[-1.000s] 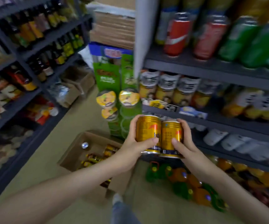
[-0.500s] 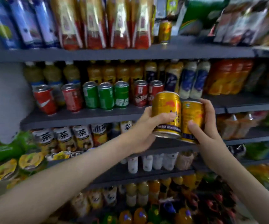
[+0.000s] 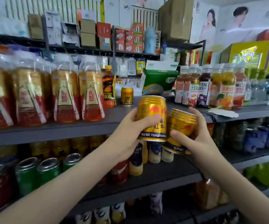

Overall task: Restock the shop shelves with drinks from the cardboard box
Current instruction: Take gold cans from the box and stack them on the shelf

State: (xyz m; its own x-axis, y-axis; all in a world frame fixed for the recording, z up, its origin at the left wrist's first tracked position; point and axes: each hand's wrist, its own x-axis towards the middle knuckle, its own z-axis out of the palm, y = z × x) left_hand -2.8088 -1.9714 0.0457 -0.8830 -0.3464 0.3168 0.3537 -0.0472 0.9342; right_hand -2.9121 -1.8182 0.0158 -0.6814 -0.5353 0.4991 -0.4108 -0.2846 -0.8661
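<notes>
Two glossy gold cans, touching: upright can (image 3: pixel 152 118) in left grip (image 3: pixel 127 126), tilted can (image 3: pixel 181 128) in right grip (image 3: pixel 193 135), by the shelf's (image 3: pixel 82 128) front edge.

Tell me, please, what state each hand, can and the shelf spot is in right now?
Left hand: gripping the upright gold can.
Right hand: gripping the tilted gold can.
Lone gold can: standing upright on the shelf, untouched.
Green carton: leaning, behind the held cans.
</notes>
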